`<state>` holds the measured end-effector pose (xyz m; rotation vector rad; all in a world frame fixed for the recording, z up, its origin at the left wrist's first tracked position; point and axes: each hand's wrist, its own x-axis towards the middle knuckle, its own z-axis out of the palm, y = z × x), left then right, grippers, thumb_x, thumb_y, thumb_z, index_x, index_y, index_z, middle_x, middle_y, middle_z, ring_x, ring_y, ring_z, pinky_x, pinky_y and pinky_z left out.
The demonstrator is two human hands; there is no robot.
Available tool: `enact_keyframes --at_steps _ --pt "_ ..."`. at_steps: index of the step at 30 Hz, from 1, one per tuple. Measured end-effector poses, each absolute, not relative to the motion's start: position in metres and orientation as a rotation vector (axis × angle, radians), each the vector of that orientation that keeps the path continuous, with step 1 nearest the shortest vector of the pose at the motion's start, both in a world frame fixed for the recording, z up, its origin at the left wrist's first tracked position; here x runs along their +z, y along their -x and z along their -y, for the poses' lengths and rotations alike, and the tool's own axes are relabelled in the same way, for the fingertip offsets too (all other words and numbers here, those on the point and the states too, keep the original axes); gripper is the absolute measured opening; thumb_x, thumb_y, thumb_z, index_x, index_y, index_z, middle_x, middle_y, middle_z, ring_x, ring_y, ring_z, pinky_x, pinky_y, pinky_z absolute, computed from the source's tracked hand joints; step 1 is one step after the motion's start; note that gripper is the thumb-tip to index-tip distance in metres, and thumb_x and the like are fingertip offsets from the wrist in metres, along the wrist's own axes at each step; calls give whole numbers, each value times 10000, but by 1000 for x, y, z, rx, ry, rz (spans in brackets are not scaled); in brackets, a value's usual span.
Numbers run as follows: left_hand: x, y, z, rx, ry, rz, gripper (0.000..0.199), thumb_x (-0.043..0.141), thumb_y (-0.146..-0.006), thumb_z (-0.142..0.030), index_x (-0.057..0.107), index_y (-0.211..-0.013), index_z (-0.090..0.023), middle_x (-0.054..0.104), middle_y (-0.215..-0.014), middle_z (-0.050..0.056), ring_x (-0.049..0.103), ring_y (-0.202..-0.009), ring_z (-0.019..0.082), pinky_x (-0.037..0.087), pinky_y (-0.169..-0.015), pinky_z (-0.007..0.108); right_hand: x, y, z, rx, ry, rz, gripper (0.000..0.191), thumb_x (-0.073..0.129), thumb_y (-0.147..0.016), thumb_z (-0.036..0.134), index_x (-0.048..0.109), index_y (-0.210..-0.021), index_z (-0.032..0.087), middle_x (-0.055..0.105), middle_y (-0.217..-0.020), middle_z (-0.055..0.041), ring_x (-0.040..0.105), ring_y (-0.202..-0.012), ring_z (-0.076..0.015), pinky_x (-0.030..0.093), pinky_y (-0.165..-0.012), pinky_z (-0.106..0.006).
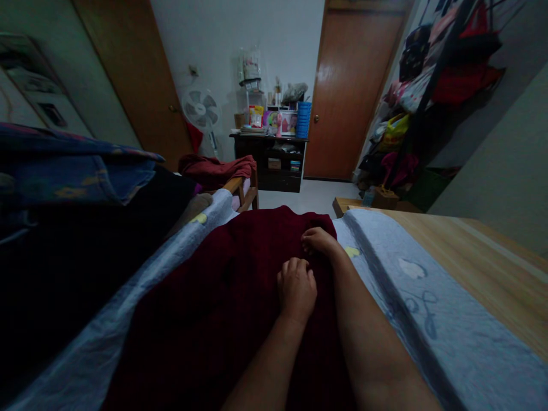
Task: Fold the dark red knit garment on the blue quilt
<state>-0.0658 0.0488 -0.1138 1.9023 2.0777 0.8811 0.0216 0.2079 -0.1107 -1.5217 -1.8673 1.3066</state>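
A dark red cloth (240, 274) lies spread over a light blue patterned bed cover (411, 274). My left hand (297, 288) rests on the middle of the cloth, fingers bent and pressed together against the fabric; what is under the fingertips is hidden. Farther up, near the cloth's right edge, my right hand (317, 241) has its fingers curled down onto the fabric. Whether it pinches a fold there is too dark to tell.
Dark and blue floral clothes (77, 177) are piled at the left. Beyond the bed stand a wooden chair with a red cloth (218, 171), a fan (201, 108) and a dark cabinet (278, 171). Bags hang at the right; a wooden board (492, 251) borders the cover.
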Motion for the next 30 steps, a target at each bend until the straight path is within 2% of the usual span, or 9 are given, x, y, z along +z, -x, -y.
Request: enact_keyframes --at_steps 4,8,12,15,19,23,27,30 --pt "-116 66 -49 882 -1888 -2084 143 525 -880 -229 600 -1002 -229 600 -1090 52 496 -1083 241 392 -886 368 -119 -19 -209 1099 1544 1832 207 469 -815 58 637 -910 134 639 -643 -15 572 -499 -91 456 -470 -174" --pt "-116 69 -49 859 -1814 -2134 223 538 -874 -273 589 -1086 -223 564 -1189 82 487 -1117 264 388 -912 386 -119 -14 -207 911 1562 1863 267 486 -772 38 659 -955 129 685 -772 -47 596 -563 -105 482 -557 -203" --pt "-113 78 -53 799 -1710 -2163 436 567 -854 -372 509 -1241 -181 563 -1207 131 537 -1093 279 411 -885 360 -110 -14 -201 858 1524 1953 296 512 -738 24 683 -950 140 711 -920 -65 652 -763 -151 507 -728 -242" --pt "-111 86 -57 726 -1630 -2140 524 596 -824 -440 476 -1255 -167 612 -1156 148 609 -1014 275 432 -832 343 -100 -22 -187 867 1481 2008 343 526 -724 19 680 -997 158 704 -1027 -63 645 -925 -173 492 -842 -262" --pt "-109 91 -59 643 -1646 -2108 476 584 -825 -471 519 -1191 -174 691 -1010 153 652 -958 302 442 -794 357 -93 -35 -149 698 1465 2078 405 473 -747 12 648 -1080 160 656 -1147 -92 591 -1073 -188 434 -963 -302" --pt "-111 95 -62 649 -1682 -2063 442 565 -837 -456 539 -1178 -175 698 -1011 169 652 -968 317 445 -803 371 -100 -39 -105 423 1455 2208 395 431 -811 62 592 -1167 126 602 -1218 -135 556 -1135 -189 408 -987 -306" --pt "-114 108 -67 699 -1578 -1889 327 575 -837 -314 547 -1128 -167 663 -1110 152 621 -1026 264 428 -871 332 -121 -31 -79 263 1542 2269 374 422 -892 184 549 -1239 134 537 -1337 -150 475 -1255 -236 364 -1035 -396" --pt "-113 121 -68 685 -1481 -1759 291 592 -818 -264 541 -1083 -153 661 -1071 116 623 -957 199 449 -820 266 -134 -26 -72 140 1569 2235 393 383 -933 242 521 -1287 145 497 -1398 -131 388 -1335 -254 279 -1089 -463"
